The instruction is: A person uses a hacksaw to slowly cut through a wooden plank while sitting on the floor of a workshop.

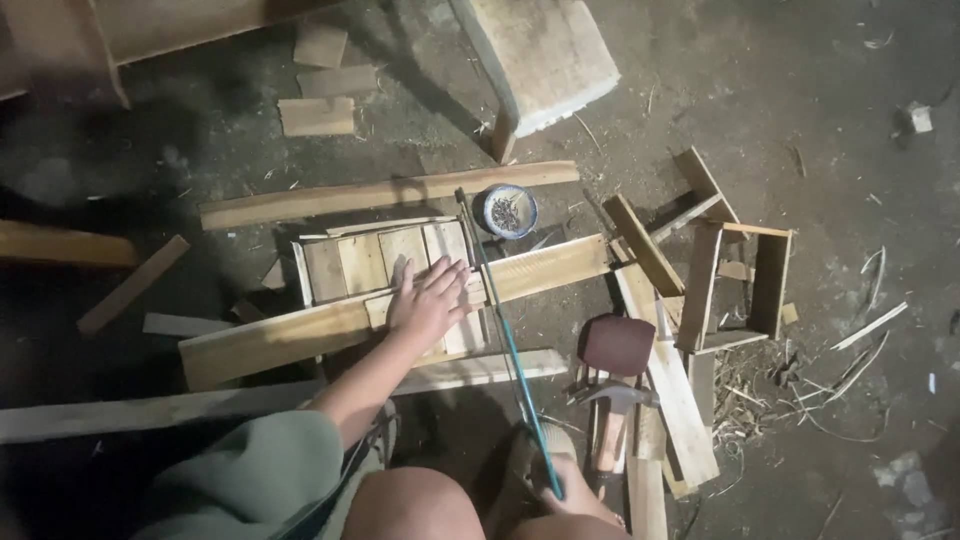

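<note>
My left hand lies flat, fingers spread open, pressing a long plank laid across a small slatted wooden panel on the floor. Just right of it the hacksaw slants up toward a small bowl of nails, handle gripped in my right hand. Further right a hammer rests among wood offcuts.

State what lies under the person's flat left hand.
The left hand presses on a long plank laid across a small slatted wooden panel. The wood beneath the palm itself is covered.
</note>
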